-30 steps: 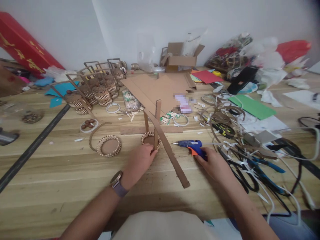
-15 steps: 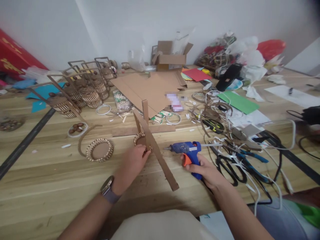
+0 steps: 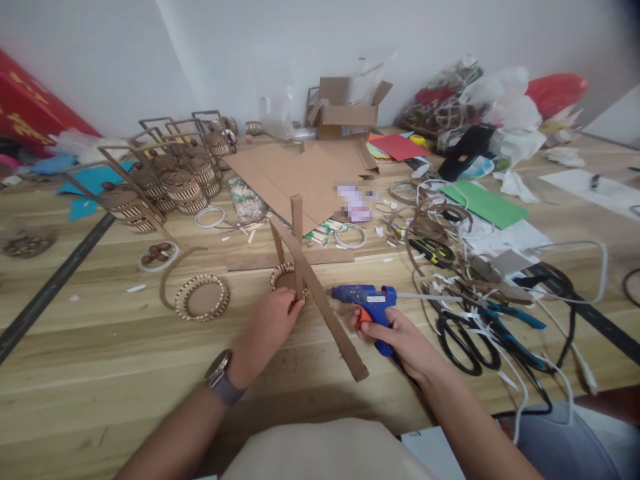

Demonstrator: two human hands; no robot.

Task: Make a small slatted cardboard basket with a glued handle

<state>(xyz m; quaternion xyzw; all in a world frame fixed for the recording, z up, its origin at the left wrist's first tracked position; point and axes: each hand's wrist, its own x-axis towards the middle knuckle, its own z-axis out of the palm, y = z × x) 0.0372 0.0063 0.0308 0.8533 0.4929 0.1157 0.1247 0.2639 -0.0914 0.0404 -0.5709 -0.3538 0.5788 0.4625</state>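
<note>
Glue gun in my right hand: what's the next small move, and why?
Probably ease the glue gun nozzle slightly left, toward the foot of the upright cardboard strip at the basket. The right hand grips the gun, its tip aimed there but short of it, and the left hand pins basket and strip in place.
</note>
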